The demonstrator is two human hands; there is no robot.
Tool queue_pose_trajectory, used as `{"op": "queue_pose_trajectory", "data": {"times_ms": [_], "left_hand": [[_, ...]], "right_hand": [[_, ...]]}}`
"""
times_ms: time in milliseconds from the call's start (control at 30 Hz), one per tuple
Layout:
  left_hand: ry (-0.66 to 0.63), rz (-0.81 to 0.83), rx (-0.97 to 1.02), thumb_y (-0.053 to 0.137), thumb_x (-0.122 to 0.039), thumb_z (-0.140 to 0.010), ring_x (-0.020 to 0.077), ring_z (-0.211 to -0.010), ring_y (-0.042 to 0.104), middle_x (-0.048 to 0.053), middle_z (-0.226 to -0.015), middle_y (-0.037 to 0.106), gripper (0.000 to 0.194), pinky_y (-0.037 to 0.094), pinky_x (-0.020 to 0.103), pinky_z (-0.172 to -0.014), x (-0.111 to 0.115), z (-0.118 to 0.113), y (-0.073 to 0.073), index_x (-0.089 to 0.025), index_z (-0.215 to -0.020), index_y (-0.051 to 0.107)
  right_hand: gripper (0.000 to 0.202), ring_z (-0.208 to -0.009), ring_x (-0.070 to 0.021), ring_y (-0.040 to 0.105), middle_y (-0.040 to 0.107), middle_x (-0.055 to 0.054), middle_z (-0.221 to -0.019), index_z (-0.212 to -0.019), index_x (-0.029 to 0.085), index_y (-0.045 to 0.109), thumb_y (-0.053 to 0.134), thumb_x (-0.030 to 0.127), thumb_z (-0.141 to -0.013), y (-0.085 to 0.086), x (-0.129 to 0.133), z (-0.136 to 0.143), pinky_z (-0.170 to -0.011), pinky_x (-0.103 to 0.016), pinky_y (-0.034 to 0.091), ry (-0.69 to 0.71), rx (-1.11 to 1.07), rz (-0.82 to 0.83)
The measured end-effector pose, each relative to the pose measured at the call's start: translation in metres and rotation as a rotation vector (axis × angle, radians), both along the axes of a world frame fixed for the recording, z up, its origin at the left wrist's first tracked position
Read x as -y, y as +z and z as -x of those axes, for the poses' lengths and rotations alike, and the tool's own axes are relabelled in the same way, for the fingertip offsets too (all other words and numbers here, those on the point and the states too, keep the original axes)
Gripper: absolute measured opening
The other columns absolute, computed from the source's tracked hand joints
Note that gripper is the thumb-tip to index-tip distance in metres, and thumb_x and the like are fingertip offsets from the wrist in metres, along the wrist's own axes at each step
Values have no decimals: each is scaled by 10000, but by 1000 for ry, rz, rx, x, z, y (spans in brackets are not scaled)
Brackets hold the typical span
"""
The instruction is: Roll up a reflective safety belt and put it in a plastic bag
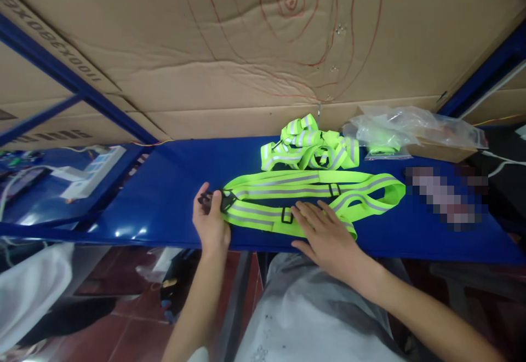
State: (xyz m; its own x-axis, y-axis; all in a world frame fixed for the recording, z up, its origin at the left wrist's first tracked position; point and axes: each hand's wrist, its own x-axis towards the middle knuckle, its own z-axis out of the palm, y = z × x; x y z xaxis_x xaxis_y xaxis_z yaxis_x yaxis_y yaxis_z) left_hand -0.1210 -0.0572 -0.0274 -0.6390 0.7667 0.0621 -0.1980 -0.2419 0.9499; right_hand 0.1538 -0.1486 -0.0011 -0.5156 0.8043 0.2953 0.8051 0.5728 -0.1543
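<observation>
At the far left a white power strip [92, 169] was seen lying on a lower blue surface beside a blue metal frame [61, 77]; flattened cardboard [246, 50], marked with red scribbles, was propped behind as a back wall. A glossy blue table [156, 197] was spread across the middle; red floor tiles were visible beneath it. The left hand [211, 222] was closed round the black buckle [224, 199] at the end of a neon-yellow reflective strap [287, 197], which was laid flat near the front edge; the right hand [326, 233] was rested on the strap, fingers open and spread. A bundled pile of similar straps [308, 148] was heaped just behind; clear plastic bags [411, 124] were piled over a cardboard box further right.
</observation>
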Motion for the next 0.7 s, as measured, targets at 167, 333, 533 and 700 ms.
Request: {"op": "queue_pose_trajectory", "data": {"times_ms": [167,333,533,700], "left_hand": [[6,39,-283,827,-362,-791,100,-806,623,-9,-903,653,572,502,222,-793,-4,26,-22,-218,-1311,637],[6,58,-460,729,-392,-863,132,-889,630,29,-999,674,347,495,245,-818,-5,30,-19,-192,-1143,683],[-30,87,-767,703,-337,-896,169,-935,668,34,-1033,748,182,485,270,-869,0,24,24,-205,-1011,752],[-17,165,-1077,614,-259,-945,185,-862,690,27,-991,770,179,490,279,-809,0,16,48,-227,-1042,761]], "right_hand": [[524,-1407,-320,537,583,-161,-1537,-1532,108,499,510,362,-1074,-32,6,3,-1205,-541,368,-31,48,-130],[251,-1051,-235,659,758,-83,-1150,-1227,165,693,542,153,-1027,-22,10,31,-988,-430,469,146,-15,-301],[368,-893,-257,652,733,-102,-1000,-1272,109,664,622,384,-1031,-31,-11,81,-785,-421,460,-83,34,-195],[126,-963,-249,640,726,-65,-971,-1019,171,685,575,223,-1051,-26,-36,62,-896,-417,407,-48,-16,-302]]}}
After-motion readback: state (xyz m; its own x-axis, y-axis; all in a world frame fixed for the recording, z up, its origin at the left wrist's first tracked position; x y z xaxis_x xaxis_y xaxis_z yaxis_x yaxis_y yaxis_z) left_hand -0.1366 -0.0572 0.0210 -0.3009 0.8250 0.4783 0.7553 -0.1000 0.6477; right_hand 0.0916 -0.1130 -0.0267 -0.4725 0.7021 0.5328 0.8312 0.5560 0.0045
